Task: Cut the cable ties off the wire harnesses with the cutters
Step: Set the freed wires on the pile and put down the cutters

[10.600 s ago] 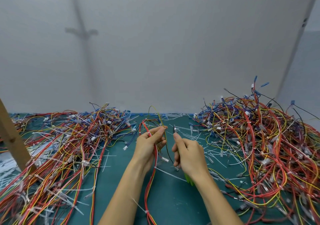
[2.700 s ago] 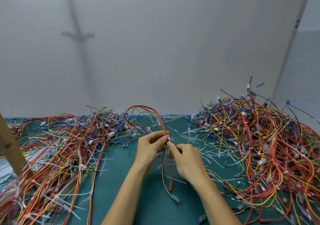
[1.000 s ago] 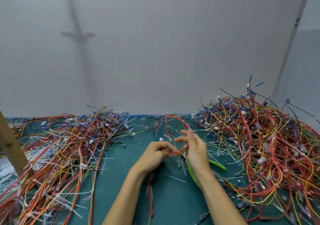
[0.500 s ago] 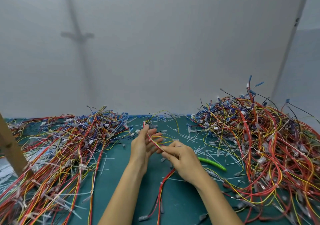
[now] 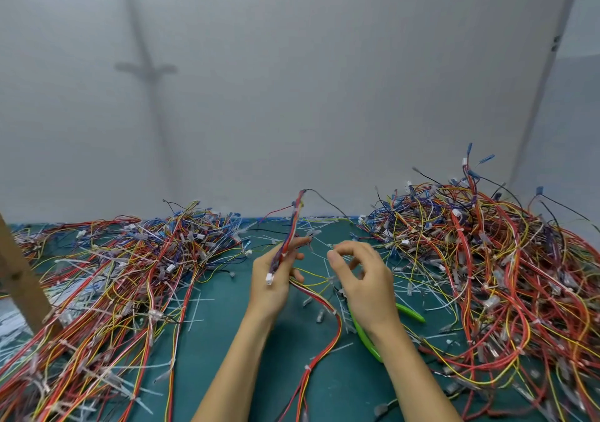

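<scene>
Apparently inspecting: left hand [image 5: 272, 288] grips red-and-blue wire harness [image 5: 293, 223] mid-frame; right hand [image 5: 367, 285] loosely curled, empty; next, lift green-handled cutters [image 5: 366, 339] beneath.

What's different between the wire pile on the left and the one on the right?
The left pile lies low and spreads toward the near edge; the right pile is heaped higher. The right pile has blue-tipped wires sticking up from its top; the left pile stays flat. Both are tangles of red, yellow and blue wires on the green mat.
</scene>
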